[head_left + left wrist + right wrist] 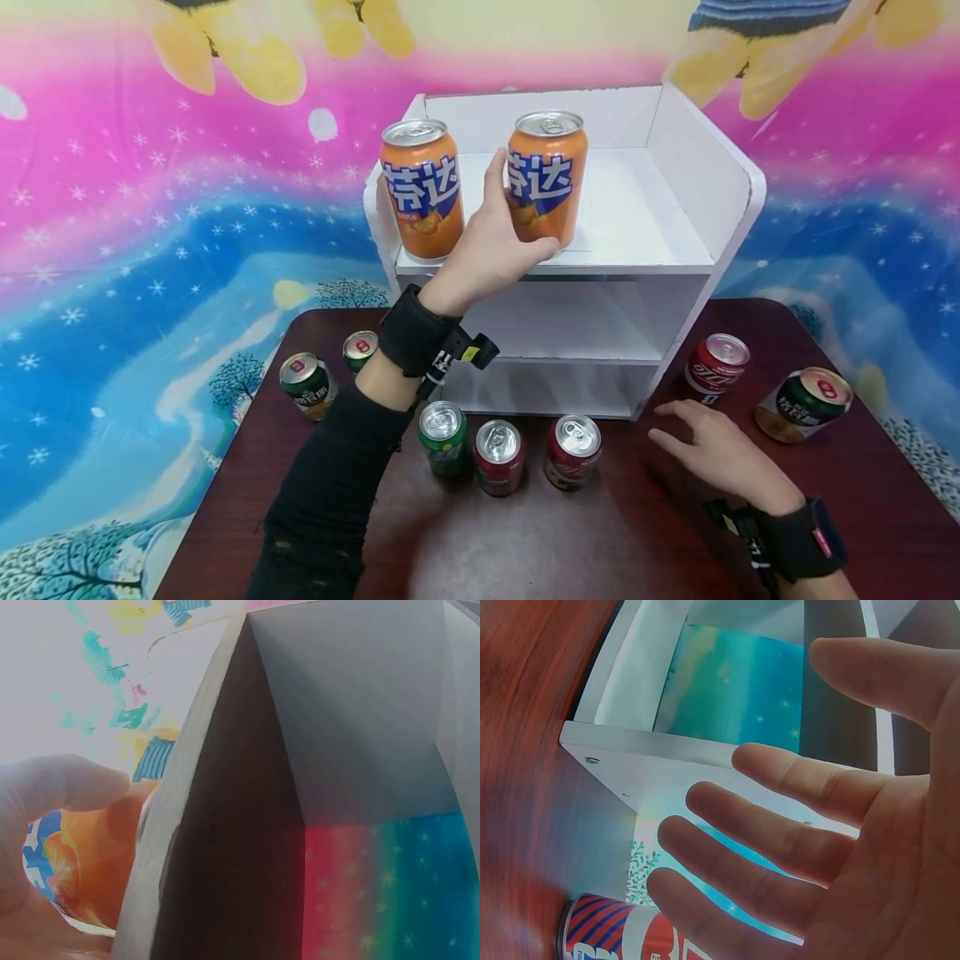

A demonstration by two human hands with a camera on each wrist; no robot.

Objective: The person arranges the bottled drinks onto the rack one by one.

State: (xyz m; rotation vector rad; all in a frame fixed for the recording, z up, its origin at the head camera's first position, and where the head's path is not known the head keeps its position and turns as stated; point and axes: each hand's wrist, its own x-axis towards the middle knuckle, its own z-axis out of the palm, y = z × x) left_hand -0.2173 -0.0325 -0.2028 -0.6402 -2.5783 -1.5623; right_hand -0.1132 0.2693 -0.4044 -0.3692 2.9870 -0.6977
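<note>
My left hand (491,250) grips an orange soda can (553,183) at the front of the white shelf unit's top level. In the left wrist view, thumb and fingers wrap round this orange can, which is partly hidden behind the shelf edge (180,802). A second orange can (423,200) stands upright to its left on the same level. My right hand (723,454) holds nothing, its fingers spread and nearly straight in the right wrist view. It hovers by the shelf's lower right corner, just in front of a red can (716,367).
The white shelf unit (716,179) has three levels and stands on a dark wooden table (637,542). Before it are a green can (442,442) and two dark red cans (498,462). Green-topped cans (307,387) stand at left; another can (802,407) is at far right.
</note>
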